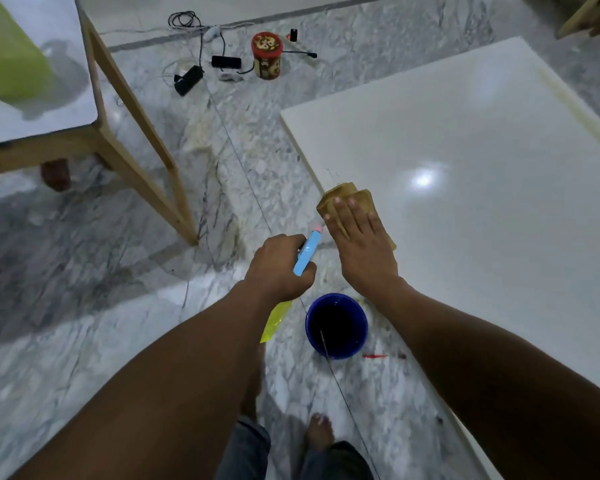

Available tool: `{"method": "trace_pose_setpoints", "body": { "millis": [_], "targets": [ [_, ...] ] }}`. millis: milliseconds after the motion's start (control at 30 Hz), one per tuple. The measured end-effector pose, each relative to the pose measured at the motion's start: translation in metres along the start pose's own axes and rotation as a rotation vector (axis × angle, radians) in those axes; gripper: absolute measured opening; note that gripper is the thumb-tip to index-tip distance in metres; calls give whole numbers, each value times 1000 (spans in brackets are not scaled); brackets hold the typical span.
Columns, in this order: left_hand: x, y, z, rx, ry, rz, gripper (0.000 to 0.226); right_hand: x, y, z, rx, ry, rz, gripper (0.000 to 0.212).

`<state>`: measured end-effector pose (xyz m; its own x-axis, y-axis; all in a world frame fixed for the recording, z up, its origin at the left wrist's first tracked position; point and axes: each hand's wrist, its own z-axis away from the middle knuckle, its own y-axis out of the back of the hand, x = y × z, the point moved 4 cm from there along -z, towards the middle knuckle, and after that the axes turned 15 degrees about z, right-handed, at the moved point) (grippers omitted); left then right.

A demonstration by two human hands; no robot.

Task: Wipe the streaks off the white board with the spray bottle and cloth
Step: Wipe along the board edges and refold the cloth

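A large white board [482,174] lies flat on the marble floor at the right. My right hand [361,244] presses flat on a folded tan cloth [343,199] at the board's near-left edge. Faint thin marks show on the board just beyond the cloth. My left hand [278,268] is closed around a spray bottle [307,252] with a light blue head and a yellow body, held over the floor just left of the board with its nozzle toward the cloth.
A blue bucket [336,325] of dark liquid stands on the floor below my hands. A wooden table leg [146,140] slants at the left. Cables, black chargers and a red tin [266,55] lie on the floor beyond. My bare feet show at the bottom.
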<state>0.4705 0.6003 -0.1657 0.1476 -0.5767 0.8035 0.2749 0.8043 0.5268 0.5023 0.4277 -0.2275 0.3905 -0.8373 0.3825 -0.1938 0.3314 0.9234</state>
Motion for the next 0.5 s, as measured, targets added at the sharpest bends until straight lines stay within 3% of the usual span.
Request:
{"method": "trace_pose_setpoints", "body": {
  "millis": [133, 267, 433, 500],
  "targets": [
    [12, -50, 64, -15, 16, 10, 22, 4, 1, 76, -29, -4, -2, 73],
    [25, -95, 132, -51, 70, 30, 38, 8, 4, 159, -82, 11, -21, 69],
    [38, -133, 188, -67, 85, 34, 8, 12, 2, 242, -116, 26, -7, 67],
    [46, -143, 205, -76, 55, 18, 15, 12, 1, 274, -105, 28, -9, 68]
  ]
}}
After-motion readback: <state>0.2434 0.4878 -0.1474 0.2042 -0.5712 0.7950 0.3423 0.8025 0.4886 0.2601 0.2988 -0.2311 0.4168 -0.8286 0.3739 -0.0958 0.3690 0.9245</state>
